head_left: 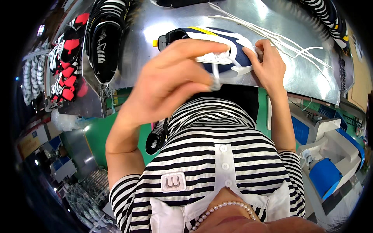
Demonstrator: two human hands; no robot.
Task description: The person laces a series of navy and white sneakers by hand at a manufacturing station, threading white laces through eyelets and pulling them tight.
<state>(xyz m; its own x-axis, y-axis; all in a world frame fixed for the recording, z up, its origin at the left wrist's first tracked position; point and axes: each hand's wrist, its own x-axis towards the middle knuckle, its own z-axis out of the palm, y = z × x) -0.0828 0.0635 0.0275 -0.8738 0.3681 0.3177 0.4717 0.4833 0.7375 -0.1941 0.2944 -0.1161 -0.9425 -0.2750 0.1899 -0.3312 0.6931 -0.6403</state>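
Note:
A navy and white shoe [243,59] with a yellow stripe lies on its side on the metal table, its toe to the right. My left hand [167,73] is raised over it, slightly blurred, with thumb and fingers pinching a white shoelace [215,73] that comes out of the shoe's eyelets. The forefinger reaches over the eyelet area and hides part of the shoe's opening. At the toe, my right hand [272,66] grips the shoe, its thumb along the front and its fingers curled behind.
Loose white shoelaces [272,35] lie across the metal table [140,50] at the back right. Nested black shoes [105,50] line the left side, with red, black and white shoe pieces [70,58] beyond. More striped shoes [330,19] stand at the far right. A blue and grey machine [326,174] stands lower right.

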